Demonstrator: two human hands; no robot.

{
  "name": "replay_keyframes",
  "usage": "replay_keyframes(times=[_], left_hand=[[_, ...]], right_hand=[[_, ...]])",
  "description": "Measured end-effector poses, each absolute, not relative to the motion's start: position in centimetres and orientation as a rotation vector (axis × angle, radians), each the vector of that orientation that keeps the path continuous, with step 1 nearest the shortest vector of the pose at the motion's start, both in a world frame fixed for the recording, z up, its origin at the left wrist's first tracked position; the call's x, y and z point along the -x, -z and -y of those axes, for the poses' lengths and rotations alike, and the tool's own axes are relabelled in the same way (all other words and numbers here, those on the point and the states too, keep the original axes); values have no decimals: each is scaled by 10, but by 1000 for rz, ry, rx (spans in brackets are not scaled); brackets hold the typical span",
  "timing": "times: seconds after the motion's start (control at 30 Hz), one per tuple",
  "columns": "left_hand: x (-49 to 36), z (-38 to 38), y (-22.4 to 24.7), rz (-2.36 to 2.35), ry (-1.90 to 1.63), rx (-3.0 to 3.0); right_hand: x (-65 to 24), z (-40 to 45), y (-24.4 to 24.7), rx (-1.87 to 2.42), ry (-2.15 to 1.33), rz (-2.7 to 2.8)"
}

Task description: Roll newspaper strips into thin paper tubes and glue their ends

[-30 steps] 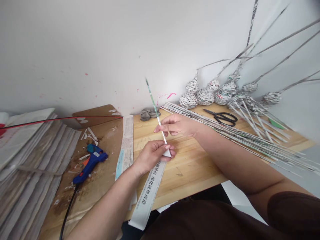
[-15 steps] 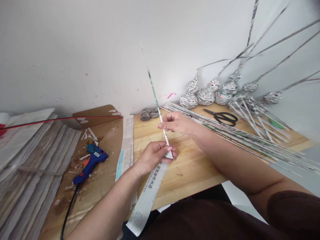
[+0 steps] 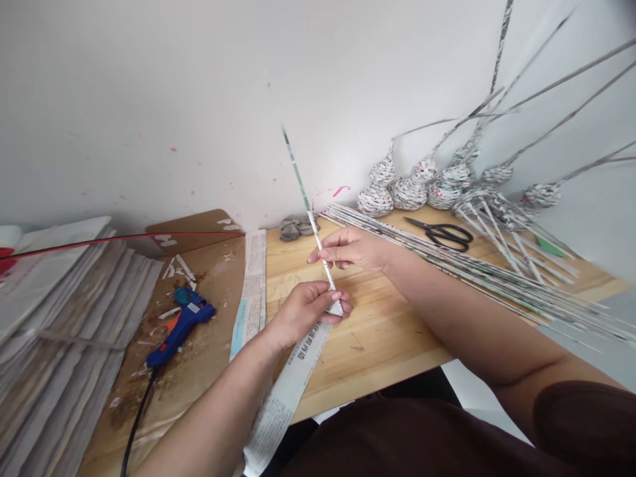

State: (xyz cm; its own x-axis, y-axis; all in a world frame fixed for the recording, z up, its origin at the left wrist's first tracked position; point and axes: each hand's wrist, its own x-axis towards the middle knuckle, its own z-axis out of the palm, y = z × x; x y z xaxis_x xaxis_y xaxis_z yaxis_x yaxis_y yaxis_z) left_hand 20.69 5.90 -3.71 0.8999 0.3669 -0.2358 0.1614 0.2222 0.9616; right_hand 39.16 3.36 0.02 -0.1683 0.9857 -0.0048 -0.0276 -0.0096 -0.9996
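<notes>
A thin rolled newspaper tube (image 3: 297, 171) slants up and leftward in front of the wall, its far tip blurred. Its lower end runs into a flat newspaper strip (image 3: 298, 371), which trails down past the table's front edge toward my lap. My left hand (image 3: 311, 306) pinches the strip where it joins the tube. Higher up, my right hand (image 3: 350, 250) has thumb and fingers closed around the tube. Under both hands lies the wooden tabletop (image 3: 372, 331).
Right: finished paper tubes (image 3: 422, 255), black scissors (image 3: 440, 233), woven paper gourds (image 3: 375, 199). Left: a blue glue gun (image 3: 179, 330) with a cord, stacked paper strips (image 3: 84, 331), newspaper strips (image 3: 256, 265) and cardboard (image 3: 199, 371). A grey cloth (image 3: 297, 228) lies by the wall.
The tube's upper part has swung a little to the left. My right hand's fingers have shifted on the tube, and the strip has been drawn slightly upward into my left hand.
</notes>
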Motion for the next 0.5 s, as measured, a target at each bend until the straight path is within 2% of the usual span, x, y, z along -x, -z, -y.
replay_keyframes(times=[0.13, 0.3, 0.43, 0.5], left_hand=[[-207, -60, 37, -471, -152, -1352], [-207, -61, 37, -476, -168, -1349], [-207, -61, 37, -474, -168, -1360], [-207, -61, 37, -477, -178, -1361]], right_hand=[[-392, -35, 1, 1170, -1170, 1163], [-393, -33, -2, 1172, -1302, 1397], [-390, -32, -2, 1238, -989, 1318], [-391, -31, -4, 1206, -1038, 1354]])
